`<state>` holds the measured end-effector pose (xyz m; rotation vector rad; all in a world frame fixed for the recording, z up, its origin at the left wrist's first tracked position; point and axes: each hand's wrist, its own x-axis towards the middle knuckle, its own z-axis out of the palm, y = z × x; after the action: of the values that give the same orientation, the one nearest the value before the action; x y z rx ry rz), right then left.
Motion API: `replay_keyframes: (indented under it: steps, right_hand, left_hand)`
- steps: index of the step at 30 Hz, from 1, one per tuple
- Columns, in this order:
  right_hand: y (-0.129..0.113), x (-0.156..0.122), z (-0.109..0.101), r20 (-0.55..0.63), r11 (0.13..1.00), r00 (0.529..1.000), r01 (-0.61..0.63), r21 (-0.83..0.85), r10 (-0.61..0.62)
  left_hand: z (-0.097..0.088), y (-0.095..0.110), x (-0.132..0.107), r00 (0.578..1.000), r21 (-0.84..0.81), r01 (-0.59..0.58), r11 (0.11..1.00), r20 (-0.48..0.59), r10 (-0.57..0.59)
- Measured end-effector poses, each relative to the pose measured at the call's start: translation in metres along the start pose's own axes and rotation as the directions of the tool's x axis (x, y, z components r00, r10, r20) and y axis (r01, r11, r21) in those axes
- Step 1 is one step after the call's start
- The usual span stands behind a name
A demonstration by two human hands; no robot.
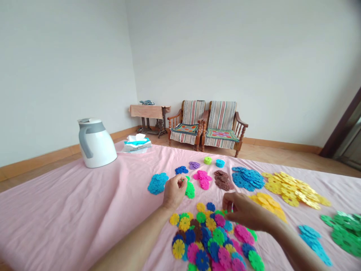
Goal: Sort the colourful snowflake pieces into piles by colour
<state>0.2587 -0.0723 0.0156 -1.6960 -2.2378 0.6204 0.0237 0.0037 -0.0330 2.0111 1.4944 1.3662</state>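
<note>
My left hand [174,191] pinches a small green plastic snowflake disc [182,180] at its fingertips, right beside a green pile of discs [190,190]. My right hand [244,211] pinches a thin disc [232,207] seen edge-on, its colour hard to tell. It hangs just above a mixed heap of multicoloured discs [203,237]. Sorted piles lie beyond on the pink bedsheet [84,203]: cyan [157,183], magenta [203,179], brown [222,180], blue [247,179] and yellow [291,190]. Another yellow pile [267,205] sits close to my right hand.
A white plastic kettle [97,143] and a tissue pack [137,143] stand at the sheet's far left. Further green [345,231] and cyan [313,242] piles lie at the right. Beyond the sheet's far edge are a wooden floor, two striped armchairs [204,124] and a treadle sewing table [149,113].
</note>
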Motion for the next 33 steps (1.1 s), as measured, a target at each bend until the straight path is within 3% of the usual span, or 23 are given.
replay_keyframes:
  steps: [4, 8, 12, 15, 18, 23, 27, 33]
  right_hand:
    - [-0.008, -0.002, 0.01, 0.064, 1.0, 0.998, 0.011, -0.008, -0.01]
    - [-0.012, -0.001, 0.013, 0.024, 1.0, 1.0, 0.017, 0.0, -0.017]
    - [-0.004, 0.007, 0.01, 0.053, 0.978, 0.996, 0.054, 0.2, -0.066]
    - [0.004, 0.025, 0.012, -0.104, 0.962, 0.995, 0.035, 0.27, -0.007]
    - [0.011, 0.048, 0.019, -0.268, 0.969, 0.959, -0.026, 0.248, 0.094]
    - [0.014, 0.071, 0.032, -0.358, 0.971, 0.92, -0.079, 0.224, 0.157]
    - [0.015, 0.065, 0.033, -0.351, 0.973, 0.92, -0.105, 0.204, 0.173]
    - [0.019, 0.023, 0.012, -0.22, 0.99, 0.971, -0.068, 0.127, 0.095]
  left_hand:
    - [-0.001, -0.001, 0.001, 1.0, 0.013, 0.007, 1.0, 0.006, -0.007]
    - [0.0, -0.002, 0.001, 1.0, 0.016, 0.011, 1.0, 0.008, -0.011]
    - [0.001, -0.003, 0.0, 1.0, 0.002, 0.018, 1.0, 0.005, -0.018]
    - [0.002, -0.004, 0.0, 1.0, -0.031, 0.025, 0.999, 0.019, -0.025]
    - [0.002, -0.003, -0.001, 1.0, -0.036, 0.022, 0.999, 0.019, -0.022]
    - [0.0, -0.001, -0.001, 1.0, -0.021, 0.005, 1.0, 0.008, -0.005]
    - [0.0, 0.0, -0.001, 1.0, -0.024, 0.01, 1.0, 0.007, -0.01]
    - [0.001, 0.002, -0.001, 1.0, -0.032, 0.006, 0.999, 0.014, -0.006]
